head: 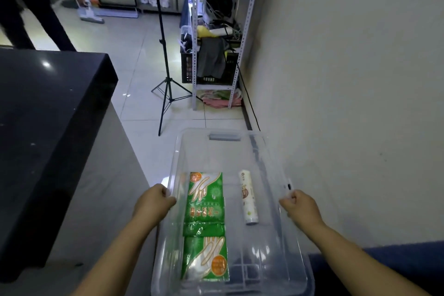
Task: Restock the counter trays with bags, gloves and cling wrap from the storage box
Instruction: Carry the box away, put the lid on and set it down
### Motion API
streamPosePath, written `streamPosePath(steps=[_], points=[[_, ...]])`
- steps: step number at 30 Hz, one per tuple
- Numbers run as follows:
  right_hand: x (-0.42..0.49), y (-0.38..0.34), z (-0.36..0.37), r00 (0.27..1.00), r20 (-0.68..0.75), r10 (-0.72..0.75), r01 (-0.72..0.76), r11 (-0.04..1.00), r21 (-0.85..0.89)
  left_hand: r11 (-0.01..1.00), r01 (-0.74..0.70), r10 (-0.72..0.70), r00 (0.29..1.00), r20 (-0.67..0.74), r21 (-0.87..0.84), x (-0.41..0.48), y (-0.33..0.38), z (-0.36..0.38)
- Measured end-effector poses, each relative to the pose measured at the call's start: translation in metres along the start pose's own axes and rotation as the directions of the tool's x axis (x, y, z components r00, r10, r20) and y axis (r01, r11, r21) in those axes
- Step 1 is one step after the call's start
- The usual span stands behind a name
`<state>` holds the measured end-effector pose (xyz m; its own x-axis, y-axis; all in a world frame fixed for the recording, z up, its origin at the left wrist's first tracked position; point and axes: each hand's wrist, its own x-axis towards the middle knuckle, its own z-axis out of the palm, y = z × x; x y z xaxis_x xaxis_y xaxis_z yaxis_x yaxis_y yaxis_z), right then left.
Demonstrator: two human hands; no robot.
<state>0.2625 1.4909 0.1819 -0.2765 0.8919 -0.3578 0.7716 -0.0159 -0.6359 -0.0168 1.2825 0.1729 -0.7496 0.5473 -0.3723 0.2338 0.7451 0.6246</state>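
Note:
A clear plastic storage box [264,151] sits low in front of me, between the black counter and the wall. My left hand [155,202] grips its left rim and my right hand [300,206] grips its right rim. Inside lie two green packs of disposable gloves: one [206,199] toward the far end, the other [206,259] nearer me. A white roll of cling wrap [248,197] lies to their right on the box floor. No counter trays are in view.
A black counter [48,115] runs along the left. A light-stand tripod [165,74] and a metal shelf rack [216,43] with a black crate stand ahead on the tiled floor. Another person's legs [28,14] are at the far left. The wall is close on the right.

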Motion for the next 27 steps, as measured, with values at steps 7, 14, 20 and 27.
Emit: streamPosePath(steps=[7,14,20,27], points=[[0.14,-0.07,0.011,0.987,0.13,-0.094,0.096,0.995,-0.005,0.991,0.111,-0.115,0.991,-0.062,-0.069,0.101,0.047,-0.013],[0.267,-0.164,0.015,0.952,0.222,-0.213,0.23,0.972,-0.055,0.975,0.179,-0.2,0.965,-0.17,-0.131,0.186,0.1,-0.038],[0.349,-0.249,0.049,0.92,0.268,-0.285,0.314,0.947,-0.073,0.953,0.243,-0.287,0.918,-0.275,-0.183,0.257,0.113,-0.057],[0.437,-0.363,0.105,0.908,0.305,-0.287,0.335,0.935,-0.116,0.912,0.304,-0.385,0.868,-0.315,-0.277,0.379,0.107,-0.101]])
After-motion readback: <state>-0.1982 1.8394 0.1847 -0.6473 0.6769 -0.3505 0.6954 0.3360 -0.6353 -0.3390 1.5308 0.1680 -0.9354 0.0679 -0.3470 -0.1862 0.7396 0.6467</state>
